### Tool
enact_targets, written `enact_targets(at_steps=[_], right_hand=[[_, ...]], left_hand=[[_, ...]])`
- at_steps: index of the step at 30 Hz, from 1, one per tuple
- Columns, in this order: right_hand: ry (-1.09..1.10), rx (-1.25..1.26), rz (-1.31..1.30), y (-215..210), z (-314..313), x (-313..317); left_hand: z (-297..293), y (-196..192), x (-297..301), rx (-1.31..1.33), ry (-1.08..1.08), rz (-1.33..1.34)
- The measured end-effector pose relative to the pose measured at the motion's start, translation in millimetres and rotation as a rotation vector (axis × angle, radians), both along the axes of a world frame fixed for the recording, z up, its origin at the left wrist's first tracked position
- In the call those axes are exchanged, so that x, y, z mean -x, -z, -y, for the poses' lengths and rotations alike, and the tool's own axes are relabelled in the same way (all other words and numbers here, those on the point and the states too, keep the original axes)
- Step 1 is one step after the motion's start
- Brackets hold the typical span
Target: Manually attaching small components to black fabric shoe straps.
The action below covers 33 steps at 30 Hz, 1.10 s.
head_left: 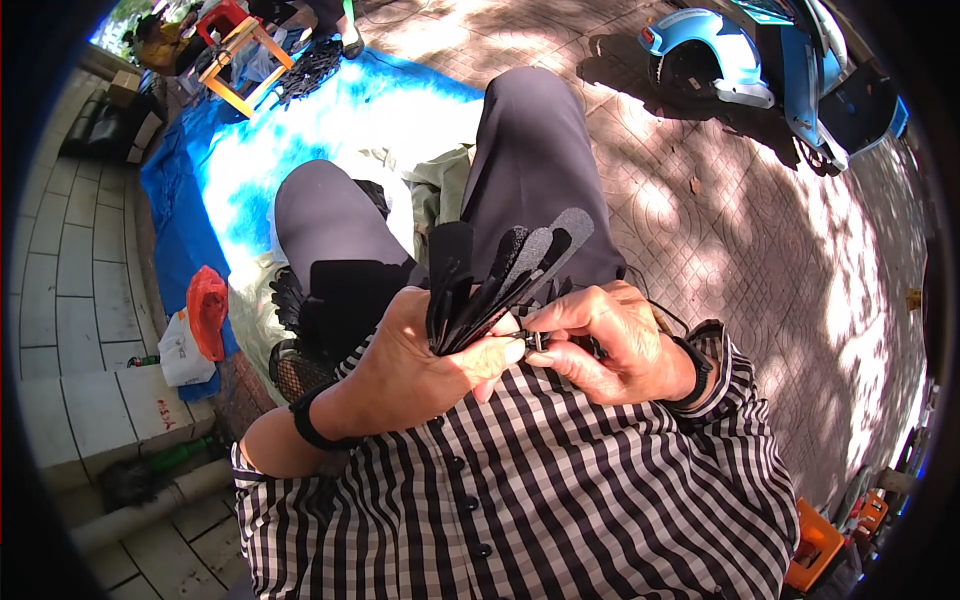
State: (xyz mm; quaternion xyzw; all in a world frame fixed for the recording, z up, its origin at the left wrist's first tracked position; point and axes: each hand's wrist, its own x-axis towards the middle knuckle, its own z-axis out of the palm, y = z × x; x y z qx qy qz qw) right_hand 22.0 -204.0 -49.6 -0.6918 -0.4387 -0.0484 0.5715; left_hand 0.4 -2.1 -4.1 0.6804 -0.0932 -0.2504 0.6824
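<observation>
Seated person, checked shirt, two grey-trousered knees, seen from above. Landmark: fanned bundle of dark flat strips, about five or six, exact count unclear, held above lap at centre. Far left of bundle: one orange bag, one white bag, one blue tarp on ground. Just left of bundle: left hand, fingers clenched round strips' lower ends. Just right: right hand pinching one small dark clip at bundle's base. Far upper right: one blue scooter
</observation>
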Motion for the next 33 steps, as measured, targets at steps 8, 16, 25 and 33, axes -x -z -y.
enact_targets(at_steps=[8, 16, 25, 33], right_hand=[[-0.003, -0.043, 0.013, 1.5, -2.5, -1.3], [-0.274, -0.064, -0.627, -1.6, 4.3, -10.6], [-0.161, -0.159, -0.831, 7.9, -7.2, -11.2], [-0.219, -0.013, -0.463, 8.1, -2.4, -19.5]], left_hand=[[-1.0, 5.4, 1.2, -0.166, 0.017, 0.161], [2.2, 3.4, 1.3, -0.201, -0.024, 0.160], [3.0, 12.6, -0.8, -0.101, -0.166, 0.078], [1.2, 17.2, 1.2, -0.258, -0.109, 0.406]])
